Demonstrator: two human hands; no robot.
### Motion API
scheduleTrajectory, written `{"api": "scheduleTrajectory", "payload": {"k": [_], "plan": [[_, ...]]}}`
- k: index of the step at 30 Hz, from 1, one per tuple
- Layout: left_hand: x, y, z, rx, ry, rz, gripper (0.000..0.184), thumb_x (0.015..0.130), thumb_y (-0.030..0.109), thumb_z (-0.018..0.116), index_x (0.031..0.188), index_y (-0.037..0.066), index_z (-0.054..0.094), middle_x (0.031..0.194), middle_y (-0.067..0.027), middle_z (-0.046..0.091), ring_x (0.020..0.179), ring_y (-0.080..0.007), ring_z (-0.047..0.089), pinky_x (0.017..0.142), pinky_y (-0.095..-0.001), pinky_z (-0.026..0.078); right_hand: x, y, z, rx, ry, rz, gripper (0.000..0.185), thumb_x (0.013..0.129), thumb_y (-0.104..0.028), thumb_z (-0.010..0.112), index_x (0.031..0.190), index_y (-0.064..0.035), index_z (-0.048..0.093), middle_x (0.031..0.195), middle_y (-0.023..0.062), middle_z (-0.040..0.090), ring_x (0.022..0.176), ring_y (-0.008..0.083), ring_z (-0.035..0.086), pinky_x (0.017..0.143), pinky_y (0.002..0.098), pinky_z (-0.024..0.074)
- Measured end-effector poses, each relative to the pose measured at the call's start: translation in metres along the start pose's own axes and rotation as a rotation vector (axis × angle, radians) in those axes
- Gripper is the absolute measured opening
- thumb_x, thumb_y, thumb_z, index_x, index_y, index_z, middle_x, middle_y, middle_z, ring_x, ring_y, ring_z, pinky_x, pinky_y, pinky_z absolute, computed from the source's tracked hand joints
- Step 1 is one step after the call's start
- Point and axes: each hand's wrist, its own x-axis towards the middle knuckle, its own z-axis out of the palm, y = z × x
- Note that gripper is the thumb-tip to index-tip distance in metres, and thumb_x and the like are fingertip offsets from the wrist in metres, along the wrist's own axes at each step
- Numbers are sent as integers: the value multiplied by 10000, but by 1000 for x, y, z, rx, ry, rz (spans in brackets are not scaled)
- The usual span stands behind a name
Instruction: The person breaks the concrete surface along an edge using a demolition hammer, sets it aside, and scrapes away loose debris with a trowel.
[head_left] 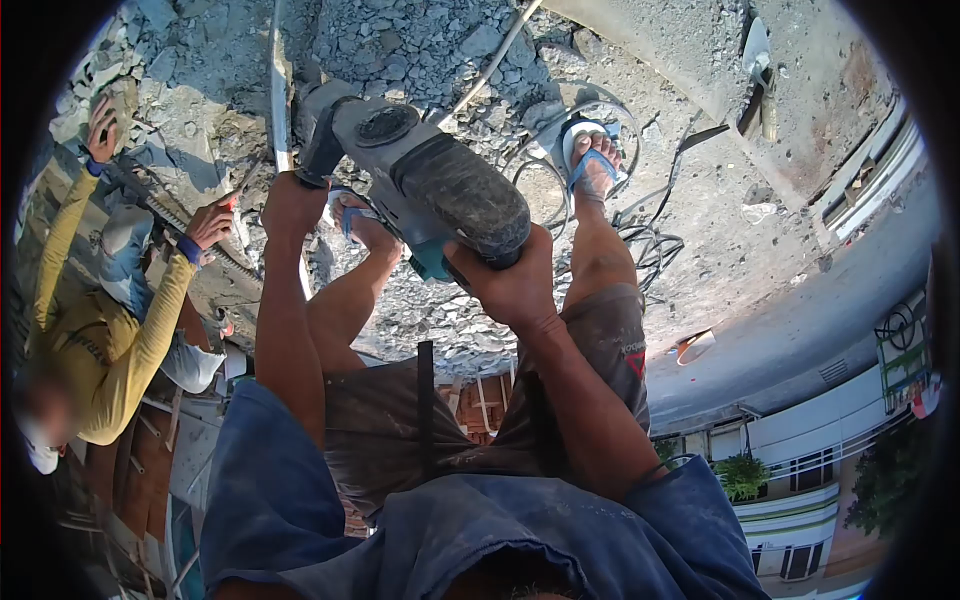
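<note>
A dusty demolition hammer (pixel 455 185) lies slantwise across the middle of the view, its front end pointing up and left. My left hand (pixel 293 207) is closed around its black side handle (pixel 323 150). At the back of the tool, my right hand (pixel 512 282) wraps around the rear grip, which is mostly hidden by the fingers and motor housing. Broken concrete rubble (pixel 400 45) surrounds the front end; the tool's tip cannot be made out. My feet, in flip-flops (pixel 588 165), stand on either side of the hammer.
Black cable (pixel 650 250) lies in loops beside my right foot. To the left crouches a co-worker in a yellow top (pixel 110 350), hands near a ribbed bar (pixel 195 225). Pale pipes (pixel 278 90) cross the rubble. A trowel (pixel 757 50) lies upper right.
</note>
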Motion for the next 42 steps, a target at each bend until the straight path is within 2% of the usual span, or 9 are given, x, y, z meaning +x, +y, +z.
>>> {"api": "scheduleTrajectory", "payload": {"k": [7,10,13,18,23,27,29,36,42], "plan": [[8,3,-6,9,-6,30,411,735,396,707,871,8,704,828,-215,696,831,-390,684,723,-445,529,4,1,5,-10,35,-48,213,764,-105,741,921,26,682,797,63,705,735,99,644,669,290,512],[0,-3,1,-91,-3,73,411,743,391,718,861,-3,709,765,-211,690,801,-375,691,684,-443,518,4,9,7,-100,63,-69,234,685,-185,738,869,-57,673,746,186,672,722,372,669,636,399,528],[-10,-12,28,-137,129,87,412,743,381,739,856,-14,703,749,-212,685,807,-384,687,678,-443,515,7,4,-1,-251,-17,-114,260,680,-192,741,904,-77,676,745,191,670,723,389,660,637,422,531],[-46,8,24,-205,61,23,404,751,376,741,865,-9,703,782,-213,692,822,-391,684,693,-443,515,10,-25,-43,-191,-94,-146,269,689,-155,714,943,-77,667,718,183,660,711,385,660,626,442,528],[-47,22,-5,-33,123,41,393,762,389,732,885,16,713,793,-209,693,828,-398,678,706,-456,513,-2,-10,-16,-80,-13,-127,247,683,-125,709,910,-51,646,721,186,660,695,384,659,606,431,520],[-20,0,1,-35,41,16,400,772,402,721,885,19,712,803,-209,691,842,-406,670,709,-459,515,-1,-7,3,-95,26,-65,223,695,-125,716,889,-37,652,723,183,662,702,380,666,612,411,516],[-5,-4,-1,-54,8,42,402,769,404,717,889,20,710,808,-216,690,842,-409,671,718,-459,516,3,-4,7,-86,19,-38,223,753,-116,751,913,17,672,778,104,700,719,120,657,648,305,510],[7,7,-3,-52,-6,-8,490,747,426,718,938,-24,682,875,-263,680,885,-445,656,768,-482,515,15,-15,3,-108,58,-23,241,759,-84,759,950,36,675,866,92,718,800,124,672,712,285,521],[12,-15,-4,-46,-27,54,476,746,425,727,938,-8,676,901,-242,687,896,-427,660,769,-484,518,-11,-4,28,-143,118,-48,252,745,-106,779,930,32,678,829,114,717,763,153,693,673,302,527]]}}
